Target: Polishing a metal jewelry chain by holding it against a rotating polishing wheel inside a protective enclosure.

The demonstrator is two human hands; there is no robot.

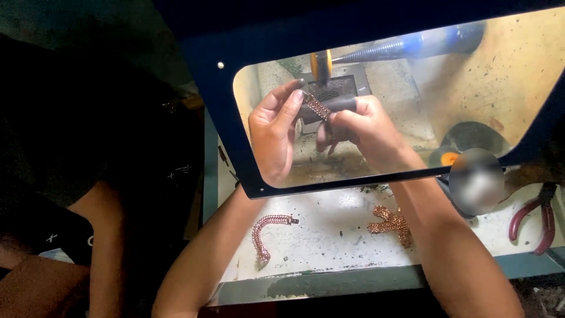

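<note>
Behind the clear shield [247,171], the left hand [272,132] and right hand [365,129] are both pinching one chain bracelet [318,107], fingers clamped, just below the spindle wheel [321,63]. Two more bracelets, one at 7 o'clock [268,231] and one at 5 o'clock [393,224], are lying on the worktop [329,235], apparently waiting.

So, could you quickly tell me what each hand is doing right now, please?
Left hand: fingers pinch the chain.
Right hand: closed on the dark holder.

chain in hands [318,107]: coppery metal links, kinda dull
loose chains: same copper-pink metal, one curved [268,231], one heaped [392,222], a bit shinier
worktop [329,232]: white, scuffed, gritty
shield [376,88]: clear glossy plastic, dusty
pliers [538,215]: dark red rubbery grips
spindle [376,52]: ribbed grey metal
</note>
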